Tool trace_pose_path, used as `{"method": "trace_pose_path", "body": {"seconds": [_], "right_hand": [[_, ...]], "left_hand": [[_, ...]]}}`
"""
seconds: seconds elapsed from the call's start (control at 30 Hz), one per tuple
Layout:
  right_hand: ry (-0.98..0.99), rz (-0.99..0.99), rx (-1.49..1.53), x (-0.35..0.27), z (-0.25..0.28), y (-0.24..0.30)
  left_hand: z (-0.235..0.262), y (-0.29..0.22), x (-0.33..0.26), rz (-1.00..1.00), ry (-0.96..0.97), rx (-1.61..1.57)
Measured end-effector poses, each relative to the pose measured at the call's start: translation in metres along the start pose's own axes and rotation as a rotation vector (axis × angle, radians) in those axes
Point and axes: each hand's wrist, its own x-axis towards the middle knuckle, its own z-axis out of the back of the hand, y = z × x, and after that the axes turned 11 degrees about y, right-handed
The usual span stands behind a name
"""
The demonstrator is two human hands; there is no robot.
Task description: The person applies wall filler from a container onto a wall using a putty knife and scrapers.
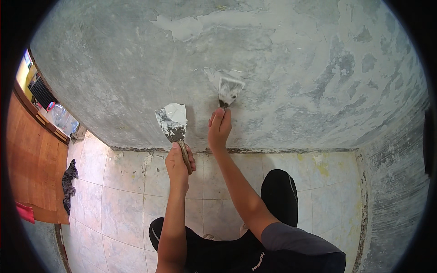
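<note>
My left hand [178, 160] is closed round the wooden handle of a putty knife [175, 132], whose blade points up and carries a lump of white putty [174, 110]. To its right, my right hand [220, 130] grips a second putty knife [231, 91]; most of its handle is hidden in my fingers. That blade is smeared with white and lies against or very near the grey wall [132, 68]. Fresh-looking putty streaks show on the wall just above the blade's edge. Paler patches of putty spread across the wall's upper and right parts.
Light floor tiles [123, 207] with yellowish stains meet the wall's rough bottom edge. A wooden door [36, 159] stands at the left, a dark crumpled cloth [69, 186] beside it. Beyond the doorway is a large clear plastic bottle [63, 117]. Another grey wall [396, 195] closes the right side.
</note>
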Motion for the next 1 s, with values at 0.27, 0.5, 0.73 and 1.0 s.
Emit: {"method": "trace_pose_path", "body": {"seconds": [0.27,0.5,0.73,1.0], "right_hand": [[-0.008,-0.021,-0.157,-0.004,0.014,-0.006],[-0.076,0.022,-0.343,0.013,0.047,-0.011],[-0.050,0.039,-0.294,0.017,0.057,0.011],[0.118,-0.125,-0.065,-0.070,0.085,0.048]], "left_hand": [[-0.003,0.003,0.003,-0.005,-0.028,0.006],[-0.016,0.001,0.006,-0.022,0.017,-0.010],[-0.010,0.005,0.003,-0.014,0.009,0.010],[0.006,0.015,-0.001,0.066,0.034,0.163]]}}
